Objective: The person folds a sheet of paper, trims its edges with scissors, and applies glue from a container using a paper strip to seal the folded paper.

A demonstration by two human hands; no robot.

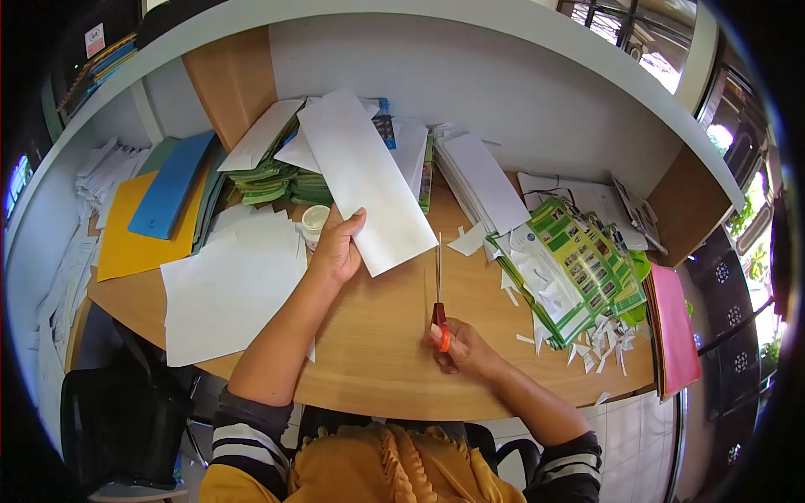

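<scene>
My left hand [339, 245] grips a long white paper envelope [366, 184] near its lower left edge, thumb on top. The envelope is tilted and raised over the desk. In my right hand [463, 347] is a pair of scissors [438, 289] with an orange-red handle, my fingers through the loops. Its blades point away from me and look closed, just right of the envelope's lower corner and seemingly apart from it. A small white jar [314, 223] stands beside my left hand, partly hidden by it.
White sheets [226, 293] lie left on the wooden desk [369, 369]. Behind are green-edged stacks [260, 180], a blue folder [172, 189] and a yellow envelope [126, 239]. At right are a white stack [482, 180], green printed sheets [570, 260], paper scraps [604, 344] and a pink folder [673, 331].
</scene>
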